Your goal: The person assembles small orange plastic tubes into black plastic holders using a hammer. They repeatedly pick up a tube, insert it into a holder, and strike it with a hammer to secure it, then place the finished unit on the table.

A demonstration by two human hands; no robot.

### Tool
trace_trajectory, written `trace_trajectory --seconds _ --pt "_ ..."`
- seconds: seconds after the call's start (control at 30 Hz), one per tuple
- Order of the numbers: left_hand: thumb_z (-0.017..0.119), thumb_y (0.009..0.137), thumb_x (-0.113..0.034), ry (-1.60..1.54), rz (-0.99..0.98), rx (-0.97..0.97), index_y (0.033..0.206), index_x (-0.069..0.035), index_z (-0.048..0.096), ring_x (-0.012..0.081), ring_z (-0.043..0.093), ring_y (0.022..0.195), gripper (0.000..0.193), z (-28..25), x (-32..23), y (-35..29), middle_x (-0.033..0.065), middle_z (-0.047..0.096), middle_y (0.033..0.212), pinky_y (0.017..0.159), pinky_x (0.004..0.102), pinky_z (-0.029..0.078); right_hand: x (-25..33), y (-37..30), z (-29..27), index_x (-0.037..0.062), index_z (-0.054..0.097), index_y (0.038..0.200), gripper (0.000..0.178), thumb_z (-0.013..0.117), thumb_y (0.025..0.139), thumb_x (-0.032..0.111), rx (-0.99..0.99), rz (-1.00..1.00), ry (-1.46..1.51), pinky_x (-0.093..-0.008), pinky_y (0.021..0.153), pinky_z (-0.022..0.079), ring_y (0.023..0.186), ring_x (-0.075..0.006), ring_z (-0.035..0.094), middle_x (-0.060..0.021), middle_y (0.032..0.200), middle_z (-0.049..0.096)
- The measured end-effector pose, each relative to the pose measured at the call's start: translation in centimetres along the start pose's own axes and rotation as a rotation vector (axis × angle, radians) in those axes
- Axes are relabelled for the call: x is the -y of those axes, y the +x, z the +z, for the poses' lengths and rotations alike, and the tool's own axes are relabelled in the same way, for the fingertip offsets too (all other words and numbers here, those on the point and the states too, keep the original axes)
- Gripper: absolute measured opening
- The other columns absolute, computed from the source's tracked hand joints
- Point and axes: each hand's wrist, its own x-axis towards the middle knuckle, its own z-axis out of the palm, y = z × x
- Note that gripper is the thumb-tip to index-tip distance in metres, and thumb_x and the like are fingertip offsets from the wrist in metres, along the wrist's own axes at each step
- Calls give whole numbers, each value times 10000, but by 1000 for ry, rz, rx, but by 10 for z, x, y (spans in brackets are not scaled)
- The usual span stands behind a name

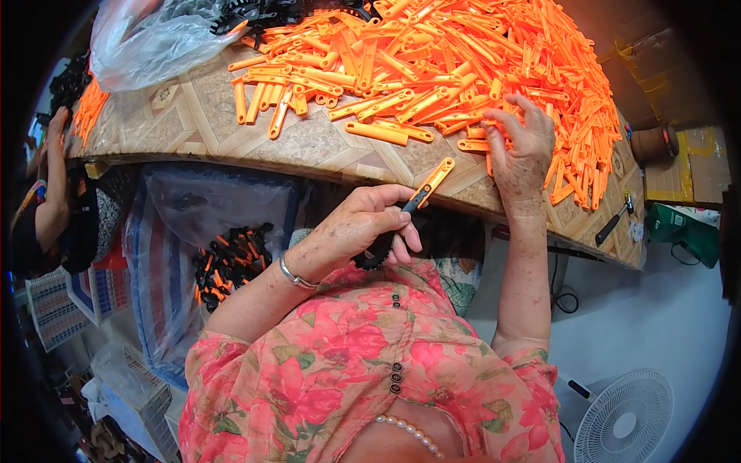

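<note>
My left hand [378, 220] is closed around a black toothed part [376, 253], whose lower end shows below the fingers. An orange handle piece [434, 179] sits on the black part's upper end and points up and to the right. My right hand [523, 143] is over the near edge of a big heap of orange handle pieces [463, 54]. Its thumb and fingers are bent but apart, close to a few loose pieces [472, 145]; whether they touch any is unclear.
Black toothed parts [262, 14] and a clear plastic bag [154, 46] lie on the table's [185, 123] far left. Below, a lined container holds black-and-orange pieces [231, 262]. A black-handled tool [614, 224] lies far right; a fan [625, 420] stands lower right. Another person's arm [54, 177] shows left.
</note>
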Motion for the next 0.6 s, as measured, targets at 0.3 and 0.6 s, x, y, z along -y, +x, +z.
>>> trace_trajectory --seconds 0.3,0.6 --pt "500 986 -99 -30 25 13 1272 0 524 150 678 623 303 -1 0 2 151 692 820 545 233 532 -5 -35 -21 23 671 1061 132 644 942 74 -195 631 1029 -183 642 484 685 -51 581 -18 790 652" --pt "492 983 -97 67 35 -10 1278 8 516 150 678 616 314 4 -2 -1 145 689 820 549 224 530 1 -60 -45 28 659 995 100 649 936 108 -12 767 1061 -170 489 390 545 -31 508 -16 724 642"
